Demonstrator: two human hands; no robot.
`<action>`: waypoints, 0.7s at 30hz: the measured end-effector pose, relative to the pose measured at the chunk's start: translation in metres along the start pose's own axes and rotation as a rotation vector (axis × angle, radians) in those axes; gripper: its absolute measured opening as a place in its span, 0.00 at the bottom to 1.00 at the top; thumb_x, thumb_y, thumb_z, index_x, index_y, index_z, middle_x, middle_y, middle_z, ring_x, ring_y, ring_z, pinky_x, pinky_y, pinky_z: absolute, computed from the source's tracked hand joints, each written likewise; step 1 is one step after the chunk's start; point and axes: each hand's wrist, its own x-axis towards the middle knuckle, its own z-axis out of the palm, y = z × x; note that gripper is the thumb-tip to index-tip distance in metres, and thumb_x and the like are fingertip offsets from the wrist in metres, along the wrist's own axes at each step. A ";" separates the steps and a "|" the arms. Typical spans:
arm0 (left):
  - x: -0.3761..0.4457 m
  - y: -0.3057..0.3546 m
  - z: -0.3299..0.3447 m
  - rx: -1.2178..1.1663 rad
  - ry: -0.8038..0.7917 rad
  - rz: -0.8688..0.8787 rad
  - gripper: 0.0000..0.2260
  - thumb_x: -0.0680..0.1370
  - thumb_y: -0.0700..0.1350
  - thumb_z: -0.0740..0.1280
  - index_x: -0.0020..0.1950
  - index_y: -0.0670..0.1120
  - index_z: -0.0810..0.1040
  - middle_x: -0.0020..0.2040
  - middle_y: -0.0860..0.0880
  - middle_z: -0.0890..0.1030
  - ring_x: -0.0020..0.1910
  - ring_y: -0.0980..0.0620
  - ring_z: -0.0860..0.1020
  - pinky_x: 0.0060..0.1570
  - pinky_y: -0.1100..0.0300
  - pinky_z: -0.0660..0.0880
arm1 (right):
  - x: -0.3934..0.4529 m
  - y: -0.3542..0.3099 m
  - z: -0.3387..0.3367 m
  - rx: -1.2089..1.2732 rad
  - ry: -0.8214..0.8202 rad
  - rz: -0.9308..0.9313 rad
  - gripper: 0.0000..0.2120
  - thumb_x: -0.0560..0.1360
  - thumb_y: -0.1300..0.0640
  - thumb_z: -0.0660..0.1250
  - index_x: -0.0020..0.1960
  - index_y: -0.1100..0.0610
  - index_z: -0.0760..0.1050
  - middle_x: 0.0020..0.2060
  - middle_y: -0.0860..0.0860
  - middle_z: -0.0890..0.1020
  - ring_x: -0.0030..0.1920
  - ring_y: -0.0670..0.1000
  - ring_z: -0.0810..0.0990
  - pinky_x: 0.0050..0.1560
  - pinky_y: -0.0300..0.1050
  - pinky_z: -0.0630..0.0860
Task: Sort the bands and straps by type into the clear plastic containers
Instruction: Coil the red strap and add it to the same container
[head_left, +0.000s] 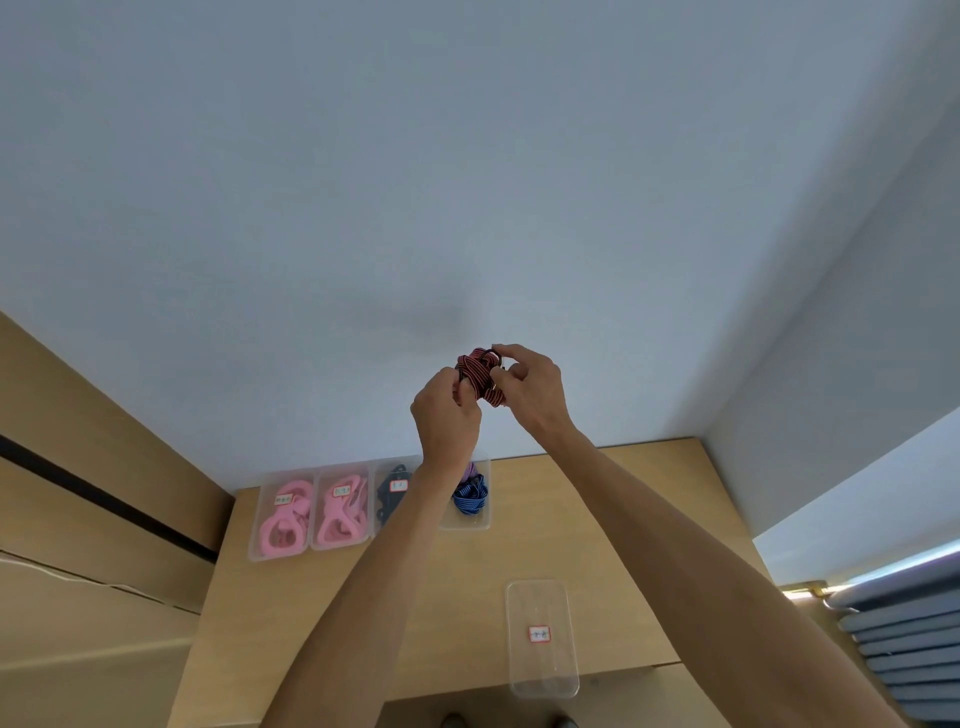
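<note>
Nearest, on the wooden surface (623, 519): an empty clear container (542, 638) with a red-framed label, long axis running away from the viewer, standing alone near the front edge. Farther back, along the wall edge, a row of four clear containers side by side, long axes likewise pointing away. Leftmost container (283, 514) and its neighbour (342, 506) each filled with pink bands; third container (392, 493) holding black straps, partly hidden by the left forearm; fourth container (467, 501) holding a blue striped strap (470, 499).

Raised above the row, well clear of the surface: a bundled red-and-black striped strap (480, 376), wound into a rough ball, no clear long axis, held between both hands. Left hand (447, 421) curled around the bundle's lower left side. Right hand (530, 387) pinching its upper right, thumb and fingers closed near a dark metal clip there.
</note>
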 end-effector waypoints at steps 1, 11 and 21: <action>0.000 -0.001 0.000 0.011 -0.015 0.010 0.09 0.77 0.32 0.63 0.37 0.38 0.72 0.30 0.43 0.76 0.30 0.42 0.71 0.29 0.53 0.65 | 0.000 0.000 -0.002 0.006 -0.015 0.010 0.16 0.77 0.63 0.65 0.64 0.57 0.79 0.24 0.50 0.76 0.30 0.51 0.76 0.42 0.58 0.82; -0.006 -0.005 -0.001 0.045 -0.098 0.028 0.12 0.76 0.31 0.62 0.35 0.42 0.67 0.29 0.45 0.70 0.29 0.50 0.63 0.28 0.63 0.56 | 0.008 0.000 -0.015 -0.096 -0.196 0.003 0.16 0.77 0.65 0.65 0.64 0.61 0.79 0.29 0.53 0.78 0.33 0.50 0.74 0.40 0.44 0.76; -0.010 -0.010 0.002 0.053 -0.217 -0.051 0.10 0.78 0.33 0.62 0.37 0.41 0.70 0.31 0.47 0.73 0.31 0.49 0.67 0.29 0.63 0.60 | 0.003 0.017 -0.014 -0.221 -0.258 -0.060 0.09 0.76 0.58 0.66 0.52 0.58 0.83 0.38 0.54 0.79 0.39 0.47 0.72 0.45 0.42 0.70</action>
